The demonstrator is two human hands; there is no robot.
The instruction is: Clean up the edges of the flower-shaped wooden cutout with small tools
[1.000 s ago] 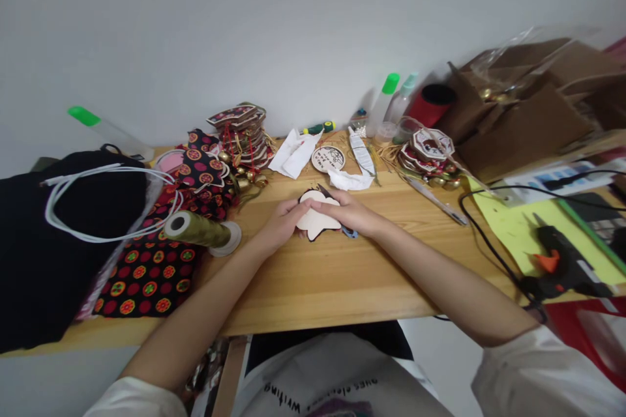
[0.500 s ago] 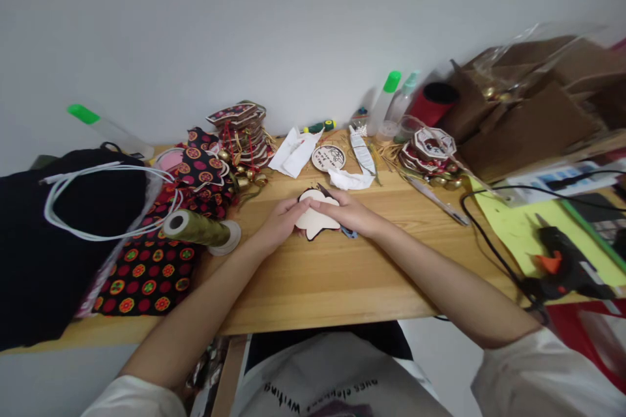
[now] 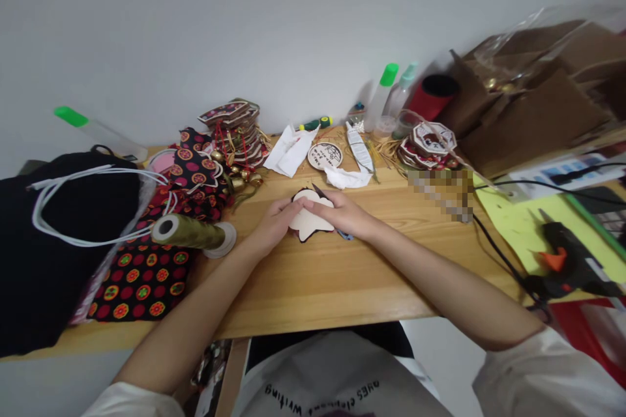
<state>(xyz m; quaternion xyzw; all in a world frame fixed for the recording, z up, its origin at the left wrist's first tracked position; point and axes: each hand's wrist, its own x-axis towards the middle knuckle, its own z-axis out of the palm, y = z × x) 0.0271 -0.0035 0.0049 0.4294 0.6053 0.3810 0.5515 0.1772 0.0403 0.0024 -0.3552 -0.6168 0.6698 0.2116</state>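
— Wooden, was it, the piece under the hands?

— Pale wood, yes, a flat cut-out shape [image 3: 309, 221] with a dark edge showing round it, lying on the wooden table [image 3: 342, 280] about the middle, close to the far side. Both hands met over it.

— How were the fingers?

— The left hand [image 3: 274, 225] had its fingers curled narrowly onto the left edge of the cut-out, pressing it down. The right hand [image 3: 345, 215] lay on the right edge, fingers close together; a thin dark tool [image 3: 319, 191] poked out past its fingertips, though I could not tell how it was gripped. Something blue [image 3: 345, 234] peeked out from beneath that hand.

— And round about?

— To the left, a spool of olive thread [image 3: 192, 232] lay on its side beside red-dotted black fabric [image 3: 141, 277] and a loop of white cord [image 3: 88, 208]. Behind the hands sat a round wooden disc [image 3: 325, 156] with dark marks, crumpled white tissue [image 3: 348, 177], and a stack of patterned ornaments [image 3: 237, 127]. A green-capped bottle [image 3: 381, 94] stood near the wall. Far right, a black glue gun [image 3: 570, 260] rested on a yellow-green sheet [image 3: 513, 221].
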